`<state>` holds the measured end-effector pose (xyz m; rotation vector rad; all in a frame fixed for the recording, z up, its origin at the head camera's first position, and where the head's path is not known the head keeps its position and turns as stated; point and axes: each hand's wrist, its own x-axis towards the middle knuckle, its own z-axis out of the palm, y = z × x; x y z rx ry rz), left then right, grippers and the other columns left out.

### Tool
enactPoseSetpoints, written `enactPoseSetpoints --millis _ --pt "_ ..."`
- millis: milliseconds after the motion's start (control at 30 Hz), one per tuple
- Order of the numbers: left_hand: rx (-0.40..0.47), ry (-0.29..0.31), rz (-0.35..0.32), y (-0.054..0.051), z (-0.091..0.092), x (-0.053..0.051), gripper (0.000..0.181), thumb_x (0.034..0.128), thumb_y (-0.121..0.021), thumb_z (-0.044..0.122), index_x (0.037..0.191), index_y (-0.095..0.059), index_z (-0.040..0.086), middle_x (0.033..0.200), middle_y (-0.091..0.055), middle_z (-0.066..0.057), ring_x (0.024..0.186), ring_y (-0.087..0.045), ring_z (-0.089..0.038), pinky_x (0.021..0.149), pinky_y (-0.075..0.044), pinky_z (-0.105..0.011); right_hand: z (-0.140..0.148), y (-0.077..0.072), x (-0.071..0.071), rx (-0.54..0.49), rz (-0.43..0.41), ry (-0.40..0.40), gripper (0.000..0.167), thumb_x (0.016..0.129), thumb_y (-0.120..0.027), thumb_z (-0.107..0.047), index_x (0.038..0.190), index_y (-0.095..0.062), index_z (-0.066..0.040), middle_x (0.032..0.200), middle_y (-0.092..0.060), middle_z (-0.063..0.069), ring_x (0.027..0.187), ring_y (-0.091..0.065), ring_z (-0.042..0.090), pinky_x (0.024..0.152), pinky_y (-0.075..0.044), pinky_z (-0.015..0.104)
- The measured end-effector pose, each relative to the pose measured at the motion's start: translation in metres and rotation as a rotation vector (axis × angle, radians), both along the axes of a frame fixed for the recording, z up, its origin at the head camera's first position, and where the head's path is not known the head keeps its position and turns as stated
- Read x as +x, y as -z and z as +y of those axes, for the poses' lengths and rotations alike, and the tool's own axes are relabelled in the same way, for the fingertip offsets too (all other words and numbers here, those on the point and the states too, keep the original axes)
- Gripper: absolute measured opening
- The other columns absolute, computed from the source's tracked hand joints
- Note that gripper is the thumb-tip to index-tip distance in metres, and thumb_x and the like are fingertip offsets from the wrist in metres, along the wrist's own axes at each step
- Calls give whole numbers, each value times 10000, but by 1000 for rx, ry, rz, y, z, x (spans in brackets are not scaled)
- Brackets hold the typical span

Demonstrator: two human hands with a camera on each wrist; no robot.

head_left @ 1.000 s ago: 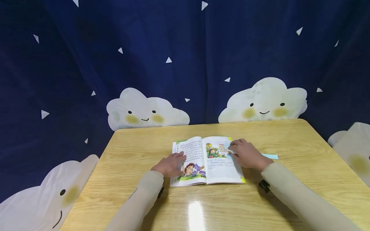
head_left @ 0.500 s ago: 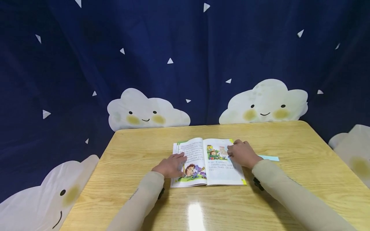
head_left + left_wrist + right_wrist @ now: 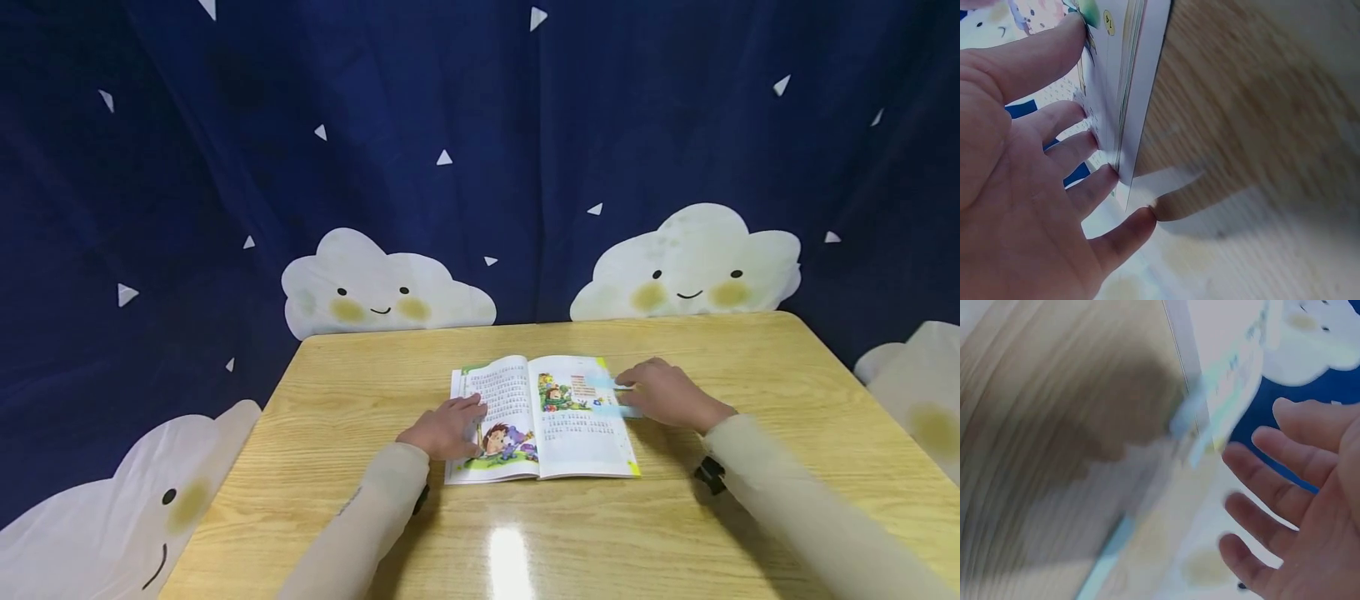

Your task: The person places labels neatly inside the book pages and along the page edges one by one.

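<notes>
An open picture book (image 3: 577,457) lies flat on the table, with printed text and coloured animal drawings on both pages. My left hand (image 3: 446,429) rests on the left page's outer edge, its thumb and fingers spread; the little finger reaches past the edge in the left wrist view. At the right edge of the book is my right hand (image 3: 671,396), fingers apart with nothing between them in the right wrist view. Light blue strips (image 3: 617,411) lie across the right page and stick out over its edge. Another light blue strip (image 3: 1105,559) lies on the table below the right hand.
The wooden table (image 3: 360,375) extends around the book on all sides. Behind it hangs a dark blue curtain (image 3: 487,125) with white triangles and smiling clouds. A bright light reflection shows on the table in front of the book.
My right hand has moved right, off the right page to its edge, and the blue strips on that page have come into sight. My left hand has stayed on the left page.
</notes>
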<state>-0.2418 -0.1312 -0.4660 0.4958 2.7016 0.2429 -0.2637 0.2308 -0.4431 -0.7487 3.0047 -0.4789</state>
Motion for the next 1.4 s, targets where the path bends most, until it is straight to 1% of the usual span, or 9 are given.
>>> enactPoseSetpoints --millis 133,267,400,567,733,900,1000,1200,1400 --pt "-4 -3 1 1 0 -1 721 909 -704 372 1540 -381 237 1662 -247 40 1532 -258 -284 1166 -293 -649 26 -10 6 -62 -66 18 300 965 -606 -140 1190 -681 44 1098 -723 184 1010 -669 357 850 -541 525" --pt "-8 -5 -2 0 -1 -1 723 912 -700 371 1543 -374 240 1664 -242 42 1536 -250 -276 1171 -282 -651 51 -13 10 -85 -68 72 300 979 -586 -142 1201 -670 42 1096 -716 194 973 -675 340 798 -550 500" --pt "2 -6 -9 -1 -2 0 718 917 -695 352 1546 -369 237 1666 -234 39 1540 -238 -277 1177 -261 -659 72 -9 9 -99 -69 133 275 979 -575 -121 1166 -675 54 1051 -715 204 910 -674 324 749 -551 473" --pt "27 -14 -20 -3 -2 2 710 913 -700 328 1540 -383 224 1663 -249 26 1539 -240 -283 1183 -246 -662 90 5 3 -82 -70 188 233 953 -582 -98 1075 -695 65 984 -717 208 845 -670 302 727 -547 467" --pt "24 -16 -23 -4 0 3 708 920 -693 330 1544 -374 228 1665 -239 30 1542 -232 -275 1188 -248 -651 96 16 -1 -45 -55 196 192 923 -608 -94 1003 -718 42 937 -724 186 788 -662 257 714 -548 463" --pt "24 -11 -16 -3 1 1 708 916 -695 331 1541 -380 225 1665 -242 28 1539 -239 -292 1176 -269 -655 96 23 -3 14 -70 201 131 899 -637 -97 932 -720 -2 870 -718 125 711 -601 181 666 -526 411" --pt "26 -7 -16 -2 2 1 710 916 -694 333 1542 -378 225 1666 -239 28 1539 -238 -295 1173 -270 -658 96 26 -4 52 -67 206 102 884 -643 -97 899 -717 -28 841 -708 94 696 -575 165 647 -508 385" --pt "20 4 -10 -2 2 -1 714 922 -690 347 1547 -367 230 1670 -225 26 1541 -234 -283 1175 -268 -656 96 26 -5 71 -66 218 98 862 -622 -96 857 -707 -48 809 -691 66 685 -548 156 632 -479 351" --pt "24 -3 -15 -3 2 0 716 918 -695 349 1545 -371 225 1669 -228 21 1539 -237 -294 1177 -257 -662 92 24 -4 85 -80 230 56 842 -633 -84 801 -671 -81 750 -639 30 663 -514 159 596 -428 316"
